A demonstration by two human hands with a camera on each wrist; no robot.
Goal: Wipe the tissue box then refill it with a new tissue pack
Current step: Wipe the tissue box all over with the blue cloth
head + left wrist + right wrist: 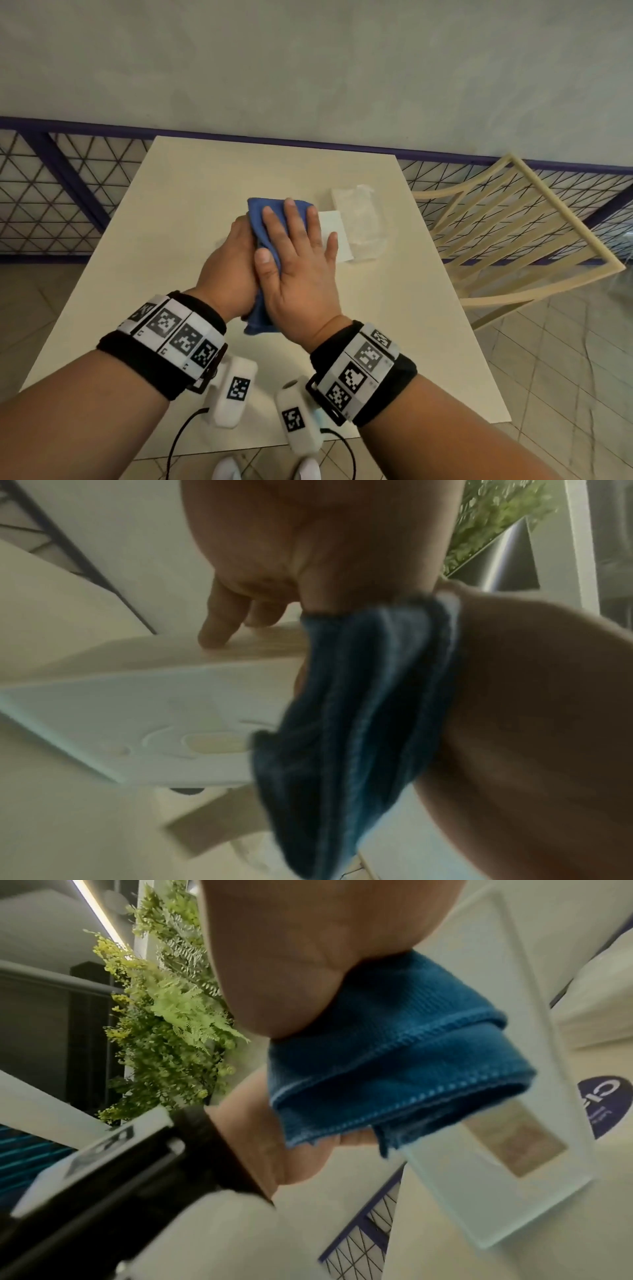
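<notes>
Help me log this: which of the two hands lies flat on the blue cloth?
The right hand, fingers spread flat on the blue cloth; the left hand instead grips the box side beneath it.

A cream table (178, 219) stands against a pale grey wall (308, 61) above purple lattice railing (51, 192) (a slatted cream chair (513, 226) sits right), on tiled floor (565, 359).
</notes>
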